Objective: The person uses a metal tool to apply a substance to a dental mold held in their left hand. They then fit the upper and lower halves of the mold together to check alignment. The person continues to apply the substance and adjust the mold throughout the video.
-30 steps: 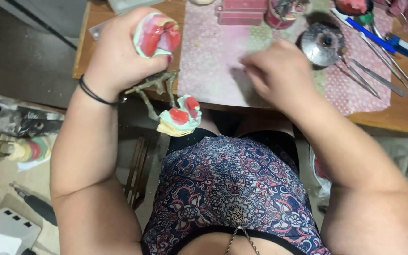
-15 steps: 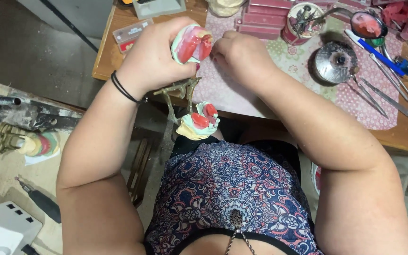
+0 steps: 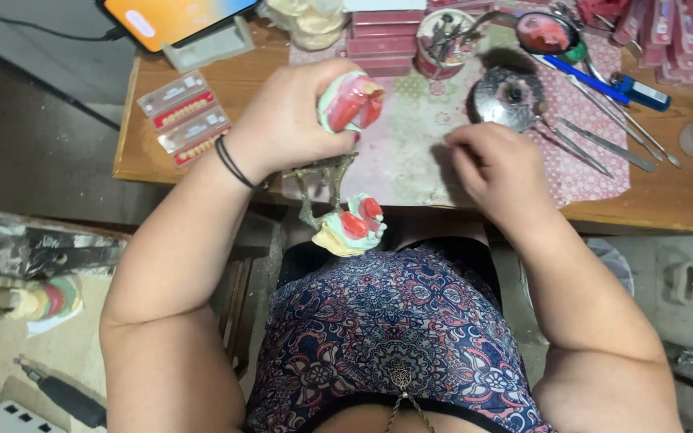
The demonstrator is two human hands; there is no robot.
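left hand [image 3: 286, 120]: fingers clamped on upper dental model [image 3: 350, 101], at 11 o'clock, above surface [image 3: 146, 152] edge | lower model [image 3: 350, 228] hangs on metal articulator [image 3: 318, 180] at 6 o'clock below it | right hand [image 3: 495, 168]: fingers curled together, content not visible, at 3 o'clock

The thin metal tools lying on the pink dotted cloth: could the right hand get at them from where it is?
Probably yes. The right hand rests on the pink dotted cloth beside the thin metal tools, with nothing between them.
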